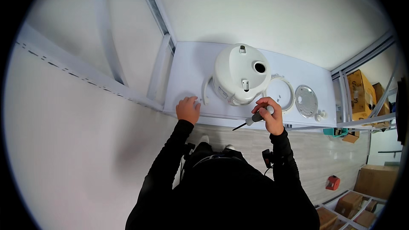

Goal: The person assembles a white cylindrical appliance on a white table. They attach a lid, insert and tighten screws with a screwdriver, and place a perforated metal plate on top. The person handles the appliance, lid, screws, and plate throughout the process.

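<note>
A white, rounded appliance body (pixel 236 74), like a rice cooker's, stands on the white table, with a dark round hole and two slots on its upward face. My right hand (pixel 272 113) is wrapped round the grey handle of a screwdriver (pixel 255 118). Its dark shaft points down and left, past the table's near edge and apart from the appliance. At the table's front left, my left hand (pixel 188 110) rests with fingers loosely bent, thumb and forefinger apart. Close by lies a curved white strip (pixel 206 93), left of the appliance.
Right of the appliance lie a white ring (pixel 291 98) with several small parts inside it, a round silver plate (pixel 306 101) and small white pieces (pixel 320 116). Metal frame posts (pixel 159 70) flank the table (pixel 187 59). Cardboard boxes (pixel 361 96) and a red object (pixel 332 182) are at right.
</note>
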`<state>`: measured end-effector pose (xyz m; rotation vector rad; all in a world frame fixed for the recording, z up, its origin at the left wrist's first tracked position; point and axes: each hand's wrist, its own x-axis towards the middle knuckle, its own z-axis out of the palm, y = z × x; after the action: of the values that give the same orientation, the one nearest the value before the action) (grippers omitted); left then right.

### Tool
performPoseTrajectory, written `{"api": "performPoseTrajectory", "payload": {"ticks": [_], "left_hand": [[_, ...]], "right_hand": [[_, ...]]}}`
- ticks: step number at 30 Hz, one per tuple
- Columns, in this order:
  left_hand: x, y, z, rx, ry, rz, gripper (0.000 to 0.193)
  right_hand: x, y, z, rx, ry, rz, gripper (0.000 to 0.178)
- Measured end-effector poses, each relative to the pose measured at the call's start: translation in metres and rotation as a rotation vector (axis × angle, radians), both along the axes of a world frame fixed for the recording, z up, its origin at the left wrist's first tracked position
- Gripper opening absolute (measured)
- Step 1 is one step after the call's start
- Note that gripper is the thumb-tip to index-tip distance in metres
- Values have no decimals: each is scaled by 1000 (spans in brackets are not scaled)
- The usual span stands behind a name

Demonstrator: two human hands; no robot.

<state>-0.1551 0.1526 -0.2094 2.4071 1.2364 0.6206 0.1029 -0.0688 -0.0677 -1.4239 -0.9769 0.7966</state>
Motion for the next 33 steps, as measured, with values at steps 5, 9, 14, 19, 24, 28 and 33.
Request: {"api": "performPoseTrajectory", "payload": {"ticks": [5, 9, 14, 19, 24, 28, 33], "left_hand": [[15, 13, 1, 21, 44, -80, 17], [16, 22, -1, 20, 122, -117, 9], [16, 37, 5, -240, -128, -139, 8], [32, 39, 51, -579, -679, -296, 13], [34, 14, 111, -849, -924, -442, 17], [32, -8, 131, -1019, -936, -515, 16], [40, -54, 133, -1154, -934, -626, 15]], "right_hand": [[-13, 0, 12, -4, -36, -80, 25], [-21, -4, 17, 14, -76, -131, 25], [-36, -11, 17, 45, -93, -238, 27], [-59, -24, 18, 167, 3, -339, 39], [-78, -29, 21, 378, 60, -423, 56], [-86, -46, 24, 448, 71, -468, 56], [-100, -95, 28, 484, 47, -509, 52]]}}
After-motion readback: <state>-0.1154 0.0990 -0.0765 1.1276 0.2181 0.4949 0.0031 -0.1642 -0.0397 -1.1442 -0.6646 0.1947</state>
